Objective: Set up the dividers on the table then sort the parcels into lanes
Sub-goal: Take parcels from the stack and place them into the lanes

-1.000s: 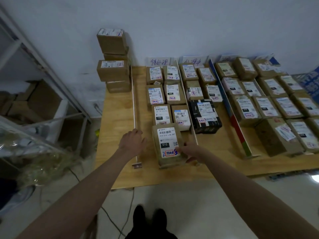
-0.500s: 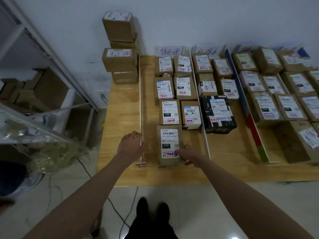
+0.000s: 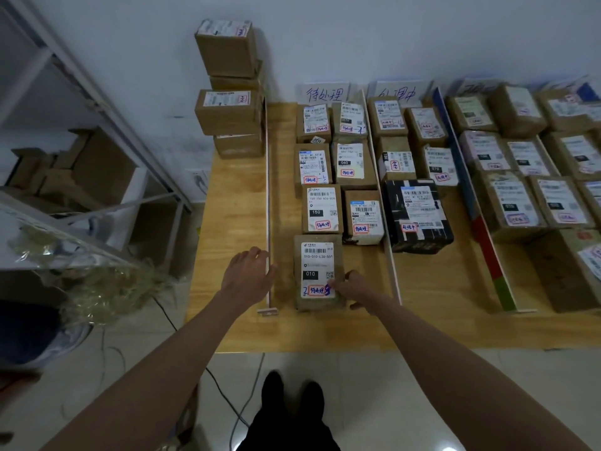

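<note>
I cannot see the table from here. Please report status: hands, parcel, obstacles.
Left hand open at the white divider. Right hand touching the 010 parcel, near end of first lane. Nothing blocking.

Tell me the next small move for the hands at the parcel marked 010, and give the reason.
Probably let go of the 010 parcel and reach for another box from the stack. It already lies flat in the leftmost lane, between the white divider and the next one, just in front of the 150 parcel. The right hand touches its near corner; the left hand rests at the divider.
</note>
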A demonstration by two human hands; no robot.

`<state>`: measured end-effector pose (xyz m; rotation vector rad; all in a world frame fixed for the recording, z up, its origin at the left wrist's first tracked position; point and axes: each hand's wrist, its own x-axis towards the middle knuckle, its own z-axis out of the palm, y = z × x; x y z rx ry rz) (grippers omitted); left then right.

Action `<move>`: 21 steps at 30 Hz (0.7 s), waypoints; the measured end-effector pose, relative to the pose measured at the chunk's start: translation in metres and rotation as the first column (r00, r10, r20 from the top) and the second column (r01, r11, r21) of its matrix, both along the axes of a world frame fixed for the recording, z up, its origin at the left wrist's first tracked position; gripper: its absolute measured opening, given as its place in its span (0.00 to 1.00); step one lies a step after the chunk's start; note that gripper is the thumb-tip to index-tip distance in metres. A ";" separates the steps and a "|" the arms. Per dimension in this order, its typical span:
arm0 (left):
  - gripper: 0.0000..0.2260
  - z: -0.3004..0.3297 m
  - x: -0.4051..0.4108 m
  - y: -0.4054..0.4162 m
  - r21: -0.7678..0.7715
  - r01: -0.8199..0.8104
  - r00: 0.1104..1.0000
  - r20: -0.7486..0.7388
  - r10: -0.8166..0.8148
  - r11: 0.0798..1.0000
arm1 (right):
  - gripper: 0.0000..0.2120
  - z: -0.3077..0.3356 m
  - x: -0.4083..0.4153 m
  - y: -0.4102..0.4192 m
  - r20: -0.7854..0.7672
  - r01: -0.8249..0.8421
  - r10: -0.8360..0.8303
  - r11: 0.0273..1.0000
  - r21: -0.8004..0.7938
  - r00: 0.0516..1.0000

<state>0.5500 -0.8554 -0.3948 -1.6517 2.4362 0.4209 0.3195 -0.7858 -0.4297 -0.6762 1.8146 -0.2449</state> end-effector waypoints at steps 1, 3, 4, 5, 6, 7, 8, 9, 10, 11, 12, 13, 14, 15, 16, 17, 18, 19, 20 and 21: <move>0.21 0.003 -0.001 -0.001 0.006 0.007 1.000 0.012 -0.008 1.000 | 0.30 0.005 -0.001 -0.001 -0.048 -0.027 0.026 1.000 -0.009 0.999; 0.21 0.012 -0.003 -0.006 0.001 0.016 0.999 0.029 -0.016 1.000 | 0.29 0.017 -0.007 -0.006 -0.197 -0.083 0.064 0.992 -0.090 0.978; 0.21 0.019 -0.005 -0.010 -0.010 0.016 0.999 0.035 -0.016 1.000 | 0.26 0.028 -0.011 -0.010 -0.266 -0.097 0.052 0.982 -0.160 0.963; 0.22 0.026 -0.008 -0.015 -0.022 0.015 0.999 0.042 -0.014 1.000 | 0.24 0.039 -0.015 -0.016 -0.323 -0.106 0.021 0.963 -0.246 0.946; 0.23 0.035 -0.011 -0.021 -0.034 0.011 0.999 0.048 -0.009 0.999 | 0.23 0.050 -0.020 -0.022 -0.381 -0.131 -0.003 0.937 -0.325 0.925; 0.23 0.044 -0.013 -0.028 -0.048 0.006 0.999 0.051 -0.004 0.999 | 0.23 0.064 -0.023 -0.028 -0.445 -0.179 -0.011 0.906 -0.383 0.896; 0.24 0.054 -0.015 -0.034 -0.069 0.004 0.999 0.049 -0.001 0.998 | 0.22 0.077 -0.026 -0.035 -0.516 -0.246 -0.008 0.873 -0.422 0.856; 0.24 0.064 -0.016 -0.041 -0.095 0.002 0.999 0.040 0.002 0.995 | 0.22 0.088 -0.029 -0.042 -0.585 -0.318 -0.006 0.835 -0.450 0.811; 0.24 0.073 -0.016 -0.047 -0.121 -0.005 1.000 0.028 0.009 0.993 | 0.21 0.101 -0.029 -0.049 -0.638 -0.378 -0.008 0.800 -0.466 0.770; 0.24 0.082 -0.015 -0.053 -0.145 -0.016 1.000 0.014 0.019 0.989 | 0.21 0.113 -0.028 -0.056 -0.677 -0.424 -0.015 0.769 -0.478 0.736; 0.24 0.090 -0.013 -0.060 -0.163 -0.027 1.000 0.004 0.028 0.986 | 0.22 0.121 -0.026 -0.065 -0.706 -0.463 -0.020 0.741 -0.486 0.708; 0.24 0.098 -0.010 -0.066 -0.183 -0.036 0.999 -0.002 0.036 0.983 | 0.23 0.131 -0.022 -0.073 -0.732 -0.498 -0.018 0.721 -0.481 0.681; 0.24 0.104 -0.008 -0.073 -0.198 -0.045 0.999 -0.007 0.044 0.979 | 0.25 0.138 -0.017 -0.081 -0.751 -0.526 -0.012 0.707 -0.473 0.660; 0.24 0.110 -0.004 -0.080 -0.212 -0.054 0.999 -0.015 0.052 0.976 | 0.26 0.144 -0.012 -0.089 -0.767 -0.550 -0.006 0.693 -0.466 0.642; 0.24 0.116 0.000 -0.088 -0.226 -0.066 0.998 -0.025 0.062 0.972 | 0.27 0.148 -0.006 -0.098 -0.776 -0.569 -0.003 0.678 -0.465 0.630; 0.24 0.122 0.005 -0.095 -0.241 -0.078 0.997 -0.035 0.072 0.967 | 0.27 0.153 -0.001 -0.107 -0.782 -0.587 0.000 0.660 -0.468 0.623; 0.23 0.128 0.010 -0.103 -0.255 -0.091 0.996 -0.045 0.082 0.963 | 0.26 0.156 0.005 -0.117 -0.785 -0.604 0.002 0.640 -0.476 0.620; 0.23 0.133 0.015 -0.111 -0.267 -0.104 0.994 -0.056 0.093 0.958 | 0.26 0.160 0.011 -0.127 -0.784 -0.613 0.008 0.629 -0.478 0.621; 0.23 0.138 0.020 -0.120 -0.280 -0.117 0.993 -0.065 0.103 0.953 | 0.26 0.163 0.017 -0.138 -0.781 -0.614 0.017 0.628 -0.478 0.624; 0.23 0.143 0.025 -0.129 -0.294 -0.129 0.991 -0.072 0.113 0.947 | 0.26 0.166 0.022 -0.149 -0.780 -0.617 0.027 0.630 -0.472 0.625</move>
